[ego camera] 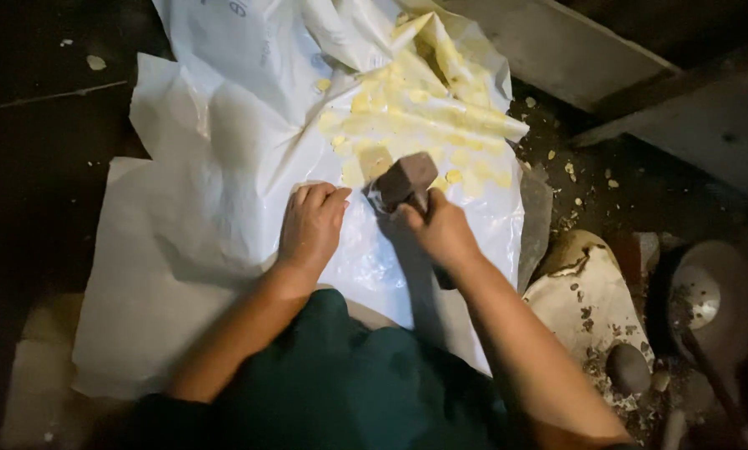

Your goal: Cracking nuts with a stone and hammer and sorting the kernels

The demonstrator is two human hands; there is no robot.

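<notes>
A single head-worn camera looks steeply down from close above, facing forward over the person's lap onto a white plastic sheet (224, 167) on dark ground.

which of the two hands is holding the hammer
The right hand grips the hammer close to its head; the left hand lies flat on the white plastic sheet.

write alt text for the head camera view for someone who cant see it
Seen from above, a person's right hand grips a hammer with a blocky dark head over a crumpled white plastic sheet smeared with pale yellow crumbs, while the left hand presses flat on the sheet. Debris and a round metal bowl lie on the dark floor at right.
</notes>
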